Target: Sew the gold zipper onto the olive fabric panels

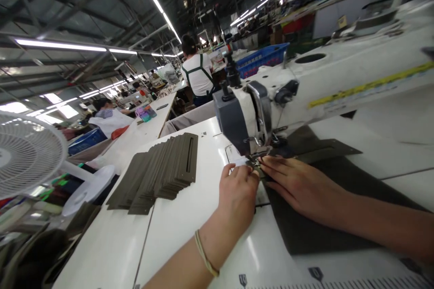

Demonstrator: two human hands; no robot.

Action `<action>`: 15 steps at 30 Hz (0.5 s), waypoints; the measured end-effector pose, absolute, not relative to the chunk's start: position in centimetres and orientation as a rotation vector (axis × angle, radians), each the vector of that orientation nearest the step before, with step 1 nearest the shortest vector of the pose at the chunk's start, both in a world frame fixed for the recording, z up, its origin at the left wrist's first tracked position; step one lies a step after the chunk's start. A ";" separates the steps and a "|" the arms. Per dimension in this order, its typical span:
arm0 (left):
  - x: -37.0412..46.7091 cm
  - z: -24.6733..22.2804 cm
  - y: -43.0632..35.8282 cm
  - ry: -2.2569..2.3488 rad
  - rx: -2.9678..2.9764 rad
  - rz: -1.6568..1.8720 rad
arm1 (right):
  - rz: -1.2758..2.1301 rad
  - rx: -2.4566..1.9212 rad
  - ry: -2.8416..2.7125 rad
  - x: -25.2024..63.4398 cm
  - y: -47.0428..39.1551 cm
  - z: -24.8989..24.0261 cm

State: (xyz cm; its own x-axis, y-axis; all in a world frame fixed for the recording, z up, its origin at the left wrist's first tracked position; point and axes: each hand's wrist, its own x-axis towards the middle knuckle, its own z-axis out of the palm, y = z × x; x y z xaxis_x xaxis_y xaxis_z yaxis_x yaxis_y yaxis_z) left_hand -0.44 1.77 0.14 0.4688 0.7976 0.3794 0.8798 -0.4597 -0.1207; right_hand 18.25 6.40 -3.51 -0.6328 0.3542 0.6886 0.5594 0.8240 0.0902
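Observation:
A sewing machine head (242, 119) stands over the white table with its presser foot low, close to both hands. Dark olive fabric (315, 223) lies beneath my right hand and runs up toward the needle. My right hand (298, 183) rests flat on this cloth, fingers stretched out and their tips beside the presser foot. Just left of the foot, my left hand (239, 192) is closed, its bent fingers and thumb on the fabric's edge. Another olive piece (334, 148) with a slit lies behind my right hand. Fingertips partly hide the stitching spot.
A fanned stack of olive fabric pieces (162, 174) lies left on the table. Beyond the table's left edge stands a white fan (30, 153). Ruler marks (322, 285) line the near edge. Behind are a blue crate (262, 59) and a seated co-worker (200, 74).

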 end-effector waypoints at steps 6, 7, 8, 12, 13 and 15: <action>-0.4 0.1 1.9 -1.337 -2.383 -0.408 | -0.188 -0.764 -2.383 18.1 5.7 -2.0; -0.5 0.1 2.0 -1.315 -2.380 -0.424 | -0.166 -0.787 -2.398 18.0 5.7 -1.7; -0.5 0.1 2.1 -1.295 -2.377 -0.440 | -0.153 -0.809 -2.411 18.0 5.6 -1.5; -0.5 0.4 2.4 -1.224 -2.380 -0.470 | -0.137 -0.856 -2.438 18.0 5.5 -1.2; -0.5 0.5 2.4 -1.212 -2.380 -0.474 | -0.134 -0.857 -2.437 18.1 5.5 -1.2; -0.4 0.6 2.4 -1.202 -2.382 -0.476 | -0.129 -0.851 -2.424 18.1 5.5 -1.2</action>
State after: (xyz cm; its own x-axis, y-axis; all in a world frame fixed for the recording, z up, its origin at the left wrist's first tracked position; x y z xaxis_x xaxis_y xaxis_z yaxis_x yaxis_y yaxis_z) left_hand -0.41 2.39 0.64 0.5658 0.6707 0.4796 0.8173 -0.5332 -0.2186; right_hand 18.09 5.50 -1.16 -0.6408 0.5470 0.5387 0.6012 0.7939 -0.0909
